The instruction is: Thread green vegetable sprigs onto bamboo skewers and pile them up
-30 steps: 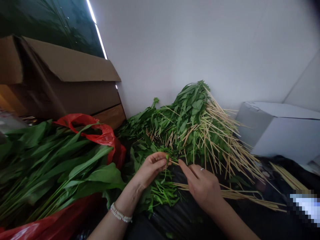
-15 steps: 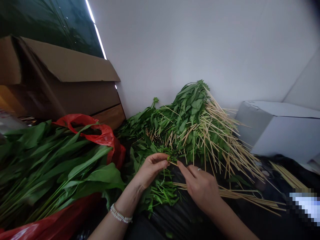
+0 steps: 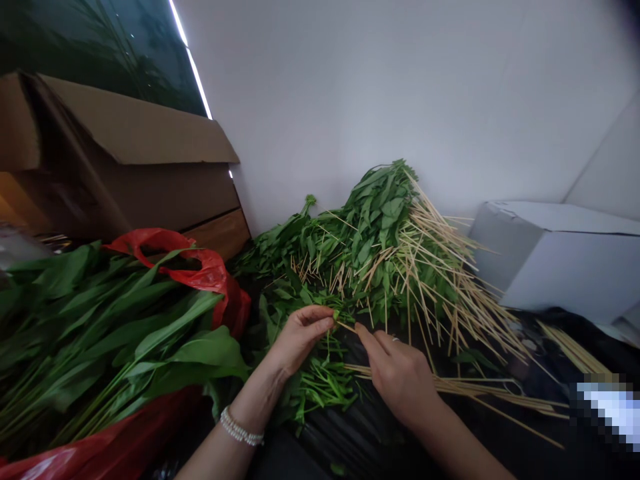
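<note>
My left hand [image 3: 306, 333] pinches a small green stem piece [image 3: 336, 315] between thumb and fingertips. A thin wooden skewer [image 3: 346, 326] runs from that stem to my right hand [image 3: 397, 373], whose fingers are closed on it. Whether the skewer's tip is inside the stem I cannot make out. Below the hands lie cut green stems [image 3: 325, 385] on black plastic sheeting [image 3: 365, 433]. More loose skewers [image 3: 480, 387] pass beneath my right hand toward the right. Behind both hands rises a heap of leafy greens [image 3: 383, 200] with many skewers [image 3: 450, 267] sticking out.
At the left, a red plastic bag [image 3: 220, 287] holds long green leaves [image 3: 100, 333]. An open cardboard box [image 3: 165, 193] stands behind it. A white box [image 3: 565, 260] sits at the right against the white wall [image 3: 375, 87], near another bundle of skewers [image 3: 575, 350].
Both hands keep almost the same place and grip. A little more of the skewer shows between them. The whole view has shifted very slightly.
</note>
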{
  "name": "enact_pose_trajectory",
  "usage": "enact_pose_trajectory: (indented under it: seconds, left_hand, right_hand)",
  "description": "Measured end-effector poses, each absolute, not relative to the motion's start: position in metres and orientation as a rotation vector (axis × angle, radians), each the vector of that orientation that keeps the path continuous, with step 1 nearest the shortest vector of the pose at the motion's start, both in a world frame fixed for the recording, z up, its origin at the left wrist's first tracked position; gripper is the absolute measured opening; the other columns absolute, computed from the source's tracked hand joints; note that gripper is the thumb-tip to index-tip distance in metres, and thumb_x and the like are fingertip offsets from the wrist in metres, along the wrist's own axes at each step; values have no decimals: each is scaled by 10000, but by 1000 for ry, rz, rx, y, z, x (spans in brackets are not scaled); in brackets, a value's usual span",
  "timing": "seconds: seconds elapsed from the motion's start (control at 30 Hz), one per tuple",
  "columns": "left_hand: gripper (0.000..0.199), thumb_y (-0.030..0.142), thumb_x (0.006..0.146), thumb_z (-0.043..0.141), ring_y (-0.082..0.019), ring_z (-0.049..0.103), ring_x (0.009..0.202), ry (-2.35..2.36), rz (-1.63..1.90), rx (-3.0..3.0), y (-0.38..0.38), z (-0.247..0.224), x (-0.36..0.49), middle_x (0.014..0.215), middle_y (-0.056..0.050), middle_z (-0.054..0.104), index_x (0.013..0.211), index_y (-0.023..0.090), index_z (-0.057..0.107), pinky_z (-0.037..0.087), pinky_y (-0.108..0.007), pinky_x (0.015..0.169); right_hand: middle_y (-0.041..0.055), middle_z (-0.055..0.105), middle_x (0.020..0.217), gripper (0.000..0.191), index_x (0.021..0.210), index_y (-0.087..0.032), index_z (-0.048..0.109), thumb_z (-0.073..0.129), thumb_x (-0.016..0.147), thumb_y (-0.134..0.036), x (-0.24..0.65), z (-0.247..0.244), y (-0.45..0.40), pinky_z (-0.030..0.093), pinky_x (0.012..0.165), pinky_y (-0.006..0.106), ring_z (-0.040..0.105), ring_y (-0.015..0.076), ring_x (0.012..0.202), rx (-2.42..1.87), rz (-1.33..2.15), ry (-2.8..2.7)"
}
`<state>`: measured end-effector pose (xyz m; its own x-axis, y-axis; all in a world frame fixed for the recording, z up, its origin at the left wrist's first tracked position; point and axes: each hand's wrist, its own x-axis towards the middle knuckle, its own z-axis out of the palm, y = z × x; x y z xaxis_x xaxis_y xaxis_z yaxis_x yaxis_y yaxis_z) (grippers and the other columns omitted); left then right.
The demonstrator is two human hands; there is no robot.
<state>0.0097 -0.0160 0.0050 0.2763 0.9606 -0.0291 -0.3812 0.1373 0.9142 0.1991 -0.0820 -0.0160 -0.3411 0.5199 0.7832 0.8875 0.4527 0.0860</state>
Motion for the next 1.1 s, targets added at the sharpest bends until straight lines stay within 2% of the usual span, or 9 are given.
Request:
enact_pose_trajectory:
  seconds: [0.17,0.37,0.6,0.77,0.93,1.1]
  left_hand:
    - [299,246,517,924,-73,632,643,775,1097,986,-18,3,12,691,7,726,750,154,761,472,-167,669]
    - [303,316,578,895,-86,626,642,797,1078,1076,-19,4,14,689,-6,723,789,149,754,465,-180,654]
    - [289,305,542,904,-86,630,660,809,1238,960,-10,8,4,688,16,705,720,159,729,497,-191,697]
    - [274,314,582,884,-84,604,626,795,1160,1017,-9,5,3,676,4,689,729,149,722,482,-183,634]
    - [262,314,588,882,-75,590,610,775,1137,1042,-14,4,9,655,12,676,702,150,713,459,-172,622]
    - [275,324,598,874,-114,612,636,792,1008,1247,-20,0,15,683,-19,705,755,141,742,479,-220,662]
  right_hand:
    - [31,619,729,343,1141,-75,622,359,922,-42,195,-22,-82,398,571,273,577,130,576,-1153,-628,-1988]
    - [32,623,737,331,1156,-87,608,359,939,-71,194,-23,-81,409,569,269,600,134,596,-1186,-570,-1987]
    - [24,623,721,316,1153,-97,608,384,931,-69,192,-22,-82,402,551,249,593,118,573,-1231,-576,-1989]
    - [34,629,725,326,1118,-91,617,359,923,-55,192,-23,-84,414,546,246,601,122,578,-1225,-557,-1986]
    - [35,624,714,327,1116,-82,615,356,918,-55,192,-23,-85,409,536,254,601,131,570,-1218,-551,-1997]
    - [27,627,724,329,1115,-93,614,357,913,-55,190,-22,-84,389,524,262,585,125,545,-1208,-572,-2017]
